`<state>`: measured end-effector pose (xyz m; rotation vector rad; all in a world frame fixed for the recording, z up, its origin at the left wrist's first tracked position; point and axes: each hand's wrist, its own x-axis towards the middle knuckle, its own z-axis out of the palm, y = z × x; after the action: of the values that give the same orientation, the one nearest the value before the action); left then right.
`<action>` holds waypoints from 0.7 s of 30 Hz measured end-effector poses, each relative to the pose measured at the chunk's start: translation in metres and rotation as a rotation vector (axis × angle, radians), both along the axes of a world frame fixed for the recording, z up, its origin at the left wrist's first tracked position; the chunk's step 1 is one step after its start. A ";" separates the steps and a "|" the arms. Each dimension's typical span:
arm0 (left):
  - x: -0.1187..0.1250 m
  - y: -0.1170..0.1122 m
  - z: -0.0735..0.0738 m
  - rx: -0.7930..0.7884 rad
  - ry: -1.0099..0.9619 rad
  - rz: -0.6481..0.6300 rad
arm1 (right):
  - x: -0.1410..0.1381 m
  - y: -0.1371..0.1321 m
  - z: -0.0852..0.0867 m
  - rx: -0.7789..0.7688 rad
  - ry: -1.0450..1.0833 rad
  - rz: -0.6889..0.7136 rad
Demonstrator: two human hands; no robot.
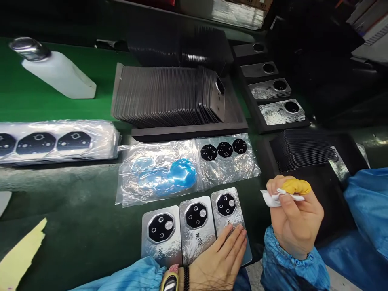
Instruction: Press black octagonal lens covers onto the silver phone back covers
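Three silver phone back covers lie side by side at the front: a left cover [150,214], a middle cover [190,234] and a right cover [236,210]. Each carries a black octagonal camera area. My left hand [216,258] lies flat with its fingers stretched over the right cover, hiding its lower part and part of the middle one. Raised to the right of the covers, my right hand [295,218] is closed on a white cloth [271,199]. A yellow finger cot [297,186] sits on one of its fingers.
Behind the covers lie plastic bags with blue film [182,173] and black octagonal stickers [224,149]. A rack of upright covers [163,97] stands further back. A white bottle [60,74] is at the left. Stacked covers [281,113] and a black tray [321,194] occupy the right, near a blue sleeve [370,202].
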<state>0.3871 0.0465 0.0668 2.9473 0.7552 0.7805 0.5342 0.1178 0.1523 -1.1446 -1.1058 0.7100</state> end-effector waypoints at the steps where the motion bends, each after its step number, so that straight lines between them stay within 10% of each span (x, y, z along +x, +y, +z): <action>1: 0.000 -0.001 -0.001 0.002 0.001 0.000 | 0.000 -0.001 0.000 -0.013 -0.012 -0.001; 21: -0.012 -0.005 -0.017 0.039 0.132 -0.031 | -0.003 0.001 -0.013 -0.106 -0.062 -0.005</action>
<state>0.3752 0.0410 0.0495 3.0620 0.7059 0.6108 0.5311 0.1188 0.1393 -1.2667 -1.1275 0.7406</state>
